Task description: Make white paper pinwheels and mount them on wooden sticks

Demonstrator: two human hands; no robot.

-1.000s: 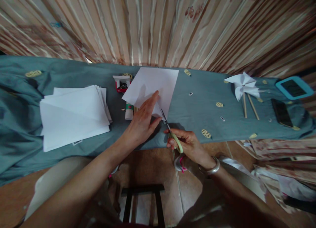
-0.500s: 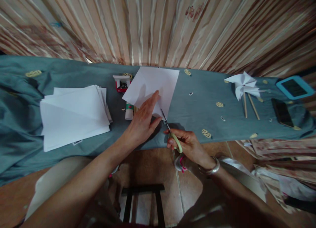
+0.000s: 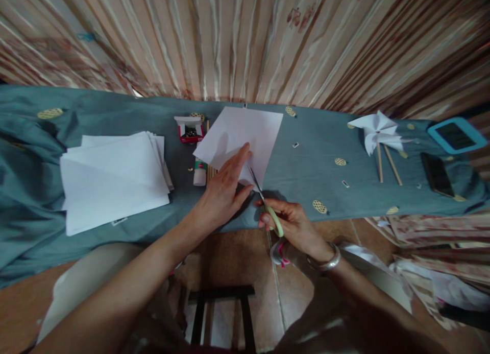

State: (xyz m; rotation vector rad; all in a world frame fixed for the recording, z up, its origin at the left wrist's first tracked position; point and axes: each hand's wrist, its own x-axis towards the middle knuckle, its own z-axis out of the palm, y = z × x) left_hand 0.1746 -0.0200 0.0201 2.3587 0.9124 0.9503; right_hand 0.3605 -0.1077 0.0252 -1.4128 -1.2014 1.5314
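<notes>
A white sheet of paper [image 3: 254,132] lies at a slant in front of me. My left hand [image 3: 228,186] holds it near its lower edge, with long straight fingers over the top and the thumb apart. My right hand [image 3: 289,220] is closed on the light green handles of a pair of scissors [image 3: 273,221]. Their narrow blades reach up to the lower right part of the paper, beside my left fingertips. Partly under the sheet are a glue stick [image 3: 199,173] and some thin wooden sticks [image 3: 211,173]. Just left of it stands an open red-and-white box [image 3: 190,133] of small dark items.
A stack of white paper [image 3: 115,183] lies on the left of the blue-green cloth [image 3: 306,180]. To the right are a white paper pinwheel [image 3: 377,132], two wooden sticks [image 3: 392,165], a dark phone [image 3: 438,174] and a blue-framed device [image 3: 456,135]. A curtain [image 3: 245,42] hangs behind.
The sheet has shifted slightly right and toward me, along with my left hand. My right hand and the scissors have hardly moved.
</notes>
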